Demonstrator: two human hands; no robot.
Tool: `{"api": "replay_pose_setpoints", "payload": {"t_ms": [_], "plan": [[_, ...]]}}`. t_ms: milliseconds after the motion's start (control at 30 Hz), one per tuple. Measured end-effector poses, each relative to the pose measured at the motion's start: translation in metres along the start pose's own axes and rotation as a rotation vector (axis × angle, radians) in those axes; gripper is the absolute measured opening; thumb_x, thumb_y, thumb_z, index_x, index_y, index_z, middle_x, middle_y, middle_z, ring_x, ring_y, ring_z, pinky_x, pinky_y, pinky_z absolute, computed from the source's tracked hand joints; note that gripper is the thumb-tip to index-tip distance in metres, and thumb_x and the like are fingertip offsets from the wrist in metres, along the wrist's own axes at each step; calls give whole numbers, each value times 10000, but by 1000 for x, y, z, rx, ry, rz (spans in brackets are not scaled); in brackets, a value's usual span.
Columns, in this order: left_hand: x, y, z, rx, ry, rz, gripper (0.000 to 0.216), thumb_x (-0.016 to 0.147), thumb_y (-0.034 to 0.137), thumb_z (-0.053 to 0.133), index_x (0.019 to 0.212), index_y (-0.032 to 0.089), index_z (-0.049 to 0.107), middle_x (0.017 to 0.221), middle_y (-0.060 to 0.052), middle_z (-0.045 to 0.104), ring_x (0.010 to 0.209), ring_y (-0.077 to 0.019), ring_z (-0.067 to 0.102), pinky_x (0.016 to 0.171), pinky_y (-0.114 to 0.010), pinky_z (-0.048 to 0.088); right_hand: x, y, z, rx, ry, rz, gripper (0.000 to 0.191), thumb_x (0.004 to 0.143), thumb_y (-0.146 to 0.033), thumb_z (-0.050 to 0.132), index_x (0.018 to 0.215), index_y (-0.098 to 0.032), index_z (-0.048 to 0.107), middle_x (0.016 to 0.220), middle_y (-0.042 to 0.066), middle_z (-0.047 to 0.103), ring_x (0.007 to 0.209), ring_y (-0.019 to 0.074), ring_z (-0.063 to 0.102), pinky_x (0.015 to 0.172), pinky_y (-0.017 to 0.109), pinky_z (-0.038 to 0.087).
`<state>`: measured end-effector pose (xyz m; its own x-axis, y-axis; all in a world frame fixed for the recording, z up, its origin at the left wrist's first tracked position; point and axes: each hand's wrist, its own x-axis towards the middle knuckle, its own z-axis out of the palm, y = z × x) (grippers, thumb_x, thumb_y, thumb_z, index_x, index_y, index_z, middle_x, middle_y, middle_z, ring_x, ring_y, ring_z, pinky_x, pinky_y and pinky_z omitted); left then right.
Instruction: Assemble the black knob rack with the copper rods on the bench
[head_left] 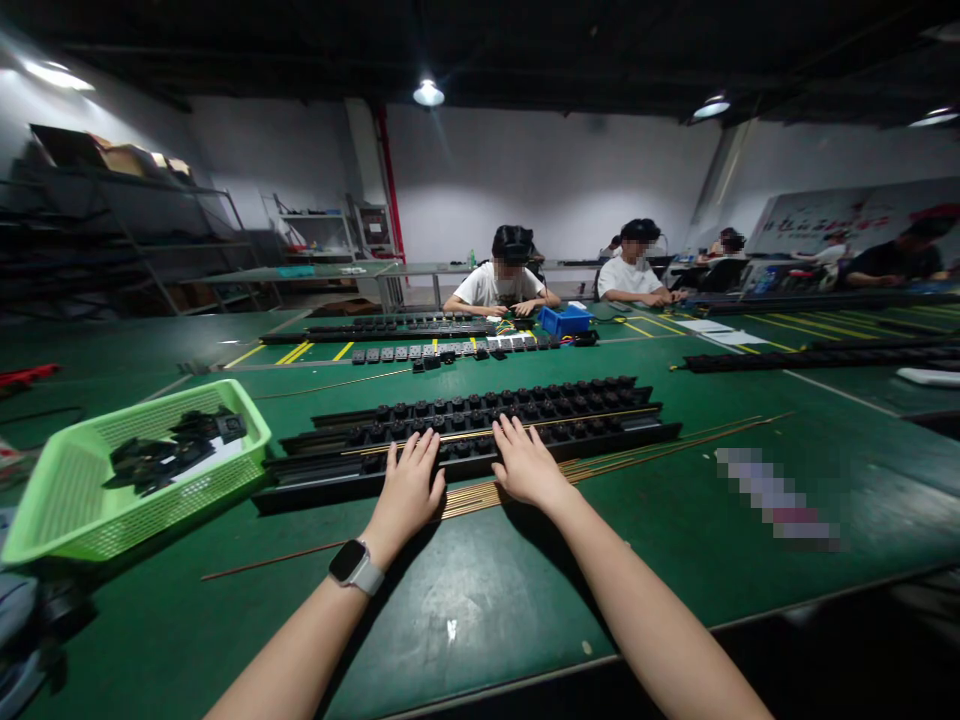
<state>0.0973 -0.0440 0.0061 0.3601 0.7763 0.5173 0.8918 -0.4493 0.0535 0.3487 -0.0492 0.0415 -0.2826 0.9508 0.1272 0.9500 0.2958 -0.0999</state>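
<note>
Several long black rails (307,490) lie side by side in front of me, with rows of dark round-topped parts (517,394) set along them. My left hand (407,495) rests on the near rails with its fingers stretched out, a watch on its wrist. To its right, my right hand (526,466) also lies across the rails, fingers extended and slightly apart. A thin brass-coloured rod (592,416) runs lengthwise over the rails, by the fingertips of both hands. Beneath my wrists is a bundle of similar rods (472,498) on the green table. What lies under my palms is hidden.
A light green basket (82,535) holding black parts stands at the left. One reddish rod (277,562) lies near it. Across the table, a row of socket-like blocks (450,350) and a blue bin (566,320) sit before a seated person (499,285). More rails (817,357) lie right.
</note>
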Motion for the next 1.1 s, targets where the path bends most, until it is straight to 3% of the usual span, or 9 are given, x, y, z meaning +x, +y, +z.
{"api": "replay_pose_setpoints", "payload": {"t_ms": [433,967,1100], "plan": [[-1,-2,-1,-1,-2,7,632,1044,329,467,1657,182,427,1701,-139,469,1583,-361,422,1314,-682,267,-5,16,-9,6,-20,10,817,977,-265,545,1732,-145,256,1810,131,157,1687,323,132,1339,673,71],[0,2,-3,-19,30,24,563,1063,356,460,1620,280,490,1662,-112,530,1550,-355,447,1306,-719,215,-9,1,-5,-15,39,-102,759,992,-234,572,1708,-169,329,1786,136,253,1665,323,229,1335,692,95],[1,-1,-1,-20,43,25,560,1056,345,474,1611,273,505,1647,-112,549,1536,-351,470,1310,-702,233,-10,-4,-16,-12,128,-113,664,1000,-228,587,1646,-168,445,1771,134,319,1647,335,275,1335,657,159]]}}
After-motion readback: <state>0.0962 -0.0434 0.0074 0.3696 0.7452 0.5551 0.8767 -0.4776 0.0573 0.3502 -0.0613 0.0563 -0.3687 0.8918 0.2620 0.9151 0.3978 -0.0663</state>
